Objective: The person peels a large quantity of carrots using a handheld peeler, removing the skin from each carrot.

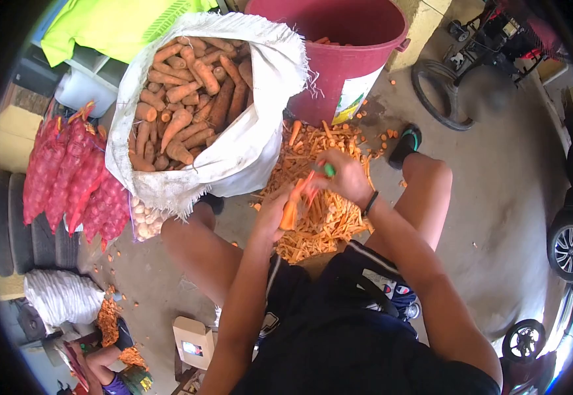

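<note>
My left hand [271, 214] is wrapped round a carrot [291, 212], whose peeled, bright orange side faces up. My right hand [347, 176], with a dark band at the wrist, grips a peeler [329, 170] with a green part showing between the fingers. Its reddish front end, smeared by motion, is right at the carrot's upper end. Beneath both hands lies a broad heap of carrot peelings [329, 227] between my legs. An open white woven sack [253, 155] full of unpeeled carrots [180, 122] stands just ahead on the left.
Behind the peelings stands a tall maroon bin [319, 79] with some carrots inside. Red net bags of onions [69, 171] and a bag of garlic [147, 220] are at the left. A loose tyre [424, 85] lies at the upper right. Another person [102, 368] sits at the lower left.
</note>
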`<state>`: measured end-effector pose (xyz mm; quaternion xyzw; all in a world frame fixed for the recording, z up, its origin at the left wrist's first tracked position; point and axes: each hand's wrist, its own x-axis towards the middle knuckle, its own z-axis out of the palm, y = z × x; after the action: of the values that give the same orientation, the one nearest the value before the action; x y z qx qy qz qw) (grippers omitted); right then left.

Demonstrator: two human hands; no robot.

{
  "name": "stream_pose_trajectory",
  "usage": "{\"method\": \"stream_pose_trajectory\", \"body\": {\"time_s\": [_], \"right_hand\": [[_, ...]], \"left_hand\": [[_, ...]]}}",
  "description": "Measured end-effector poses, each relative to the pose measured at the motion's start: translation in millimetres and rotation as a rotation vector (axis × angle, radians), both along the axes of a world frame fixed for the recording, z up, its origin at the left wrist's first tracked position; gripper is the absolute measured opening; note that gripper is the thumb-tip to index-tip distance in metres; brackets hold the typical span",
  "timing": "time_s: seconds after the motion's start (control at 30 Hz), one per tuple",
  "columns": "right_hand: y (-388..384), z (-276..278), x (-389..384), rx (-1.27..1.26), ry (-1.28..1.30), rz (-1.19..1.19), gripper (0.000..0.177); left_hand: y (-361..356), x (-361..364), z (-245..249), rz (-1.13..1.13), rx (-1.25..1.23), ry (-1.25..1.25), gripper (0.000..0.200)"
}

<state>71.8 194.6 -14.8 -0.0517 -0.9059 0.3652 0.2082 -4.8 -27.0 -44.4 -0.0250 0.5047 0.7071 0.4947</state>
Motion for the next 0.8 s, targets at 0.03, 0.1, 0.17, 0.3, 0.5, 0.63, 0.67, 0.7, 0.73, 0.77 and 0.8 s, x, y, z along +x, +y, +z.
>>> {"method": "stream_pose_trajectory", "body": {"time_s": [0.03, 0.1, 0.17, 0.3, 0.5, 0.63, 0.67, 0.7, 0.73, 0.77, 0.8], "right_hand": [[16.5, -1.6, -6.6, 0.033, -0.025, -0.072, 0.053], [34.1, -2.6, -11.8, 0.033, -0.032, -0.193, 0.052], [34.2, -3.8, -11.3, -0.032, 0.010, -0.179, 0.051], [-17.9, 10.3, 6.9, -0.049, 0.101, 0.124, 0.051], [30.7, -3.8, -11.1, 0.014, 0.057, -0.133, 0.051], [18.8, 1.9, -3.8, -0.141, -0.008, -0.094, 0.051], [-0.5, 8.1, 3.6, -0.141, 0.041, 0.055, 0.050], [-12.7, 13.0, 7.0, -0.146, 0.087, 0.207, 0.049], [-12.4, 11.1, 5.3, -0.091, 0.075, 0.184, 0.048], [-12.2, 6.8, 4.2, -0.043, 0.062, 0.159, 0.048], [-12.5, 1.6, 6.1, -0.001, 0.046, 0.130, 0.047]], "left_hand": [[2.6, 2.7, 8.8, 0.023, -0.015, -0.009, 0.033], [6.4, 8.3, 26.8, 0.067, -0.040, -0.019, 0.033], [1.0, -0.2, 9.4, 0.052, 0.034, -0.039, 0.033], [14.1, 2.1, 17.1, 0.183, 0.029, -0.048, 0.031], [-1.5, 2.9, 14.6, 0.017, -0.075, -0.025, 0.032], [9.8, -0.3, 19.5, 0.102, 0.040, -0.123, 0.032], [15.6, 1.1, 24.5, 0.128, 0.020, -0.095, 0.032], [21.4, 5.0, 33.7, 0.156, -0.005, -0.070, 0.032], [22.0, 6.8, 38.2, 0.183, -0.039, -0.045, 0.032], [15.9, 3.6, 25.9, 0.147, -0.020, -0.038, 0.030], [6.5, 0.9, 4.3, 0.106, -0.007, -0.036, 0.028]]}}
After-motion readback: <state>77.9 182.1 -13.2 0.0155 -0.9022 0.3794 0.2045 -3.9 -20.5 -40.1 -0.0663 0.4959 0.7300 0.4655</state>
